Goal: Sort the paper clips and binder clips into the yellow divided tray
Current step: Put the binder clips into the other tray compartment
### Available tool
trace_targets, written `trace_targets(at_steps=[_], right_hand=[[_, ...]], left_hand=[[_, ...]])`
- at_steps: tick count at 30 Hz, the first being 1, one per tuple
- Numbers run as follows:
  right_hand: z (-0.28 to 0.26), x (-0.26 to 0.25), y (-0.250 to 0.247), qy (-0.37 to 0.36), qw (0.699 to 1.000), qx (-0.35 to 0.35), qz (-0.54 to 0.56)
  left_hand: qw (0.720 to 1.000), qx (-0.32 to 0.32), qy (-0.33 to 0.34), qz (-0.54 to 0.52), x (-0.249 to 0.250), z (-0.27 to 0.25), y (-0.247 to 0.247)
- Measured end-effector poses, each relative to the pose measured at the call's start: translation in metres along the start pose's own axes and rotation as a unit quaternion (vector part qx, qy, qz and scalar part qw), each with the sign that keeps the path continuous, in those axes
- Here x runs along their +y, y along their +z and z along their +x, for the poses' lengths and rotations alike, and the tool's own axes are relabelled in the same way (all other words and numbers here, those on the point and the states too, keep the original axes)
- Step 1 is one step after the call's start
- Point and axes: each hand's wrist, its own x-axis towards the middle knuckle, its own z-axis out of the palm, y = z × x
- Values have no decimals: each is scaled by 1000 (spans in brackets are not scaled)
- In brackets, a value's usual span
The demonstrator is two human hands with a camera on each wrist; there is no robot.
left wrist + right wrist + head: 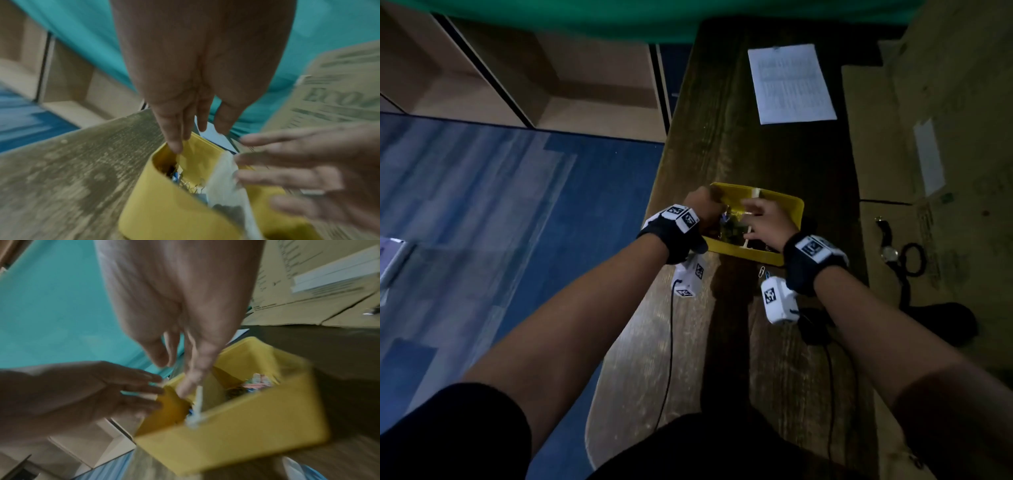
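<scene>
Yellow tray (729, 248) on a dark wooden table (722, 137), set crosswise to the body with its long side running left to right, slightly skewed. Split near to far by a white divider (198, 400). Left compartment holding a tangle of wire clips with some blue among them; right compartment holding a small pile of pale, mixed-colour pieces, too blurred to tell by kind.

Both hands over the tray. Left hand (702, 205) at the far-left corner, fingers straight and pointing down, tips at the rim, gripping nothing visible. Right hand (767, 222) over the middle, fingers spread and loose, one fingertip down beside the divider; nothing seen pinched, though motion blur hides the tips.

Key to the next move, by the look of it: two loose clips (763, 272), one silver and one blue, lying on the table just outside the tray's near wall, on the body's side of it. Both just beside the right wrist and well apart from the left hand. Long axes roughly near to far. Probably a job for the right hand, drawn back toward the body, then forward over the wall into the wire-clip side. Sorting otherwise judged nearly done.

Writing: "Eco" in large green letters on cardboard (339, 91) to the right, with smaller lines below, unreadable. Printed sheet (791, 82) at the table's far end, text too small to read. Wristwatch (888, 251) on the cardboard.
</scene>
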Motion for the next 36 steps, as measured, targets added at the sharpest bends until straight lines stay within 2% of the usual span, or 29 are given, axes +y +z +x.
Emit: trace_targets(at_steps=[2,4,7,9,13,15,17,22,25,31,36], right_hand=[[-17,20,-10,-54,997,58,16],[-39,48,-19,-102,990,101,-13],[-67,98,-26,-137,976,133,-101],[-76,130,-23,-123,969,127,-175],[-64,177,-9,-24,961,91,-259],[-49,183,-3,33,964,108,-241],[-34,184,2,59,965,136,-215],[-26,175,10,36,945,178,-271],[-32,179,10,4,942,181,-283],[-34,177,5,3,945,170,-281],[-32,171,12,-24,948,196,-250]], left_hand=[[998,44,46,-10,-7,-10,5],[992,80,94,-37,-12,-27,14],[986,82,144,-8,-18,-49,41],[985,59,160,27,-25,-58,68],[979,-28,152,130,-36,-57,125],[973,-49,138,177,-33,-52,141],[977,-51,116,173,-27,-46,151],[985,-3,53,163,-12,-31,167],[981,22,56,183,-12,-26,175],[964,24,92,247,-14,-26,173],[971,-17,69,229,-15,-27,171]])
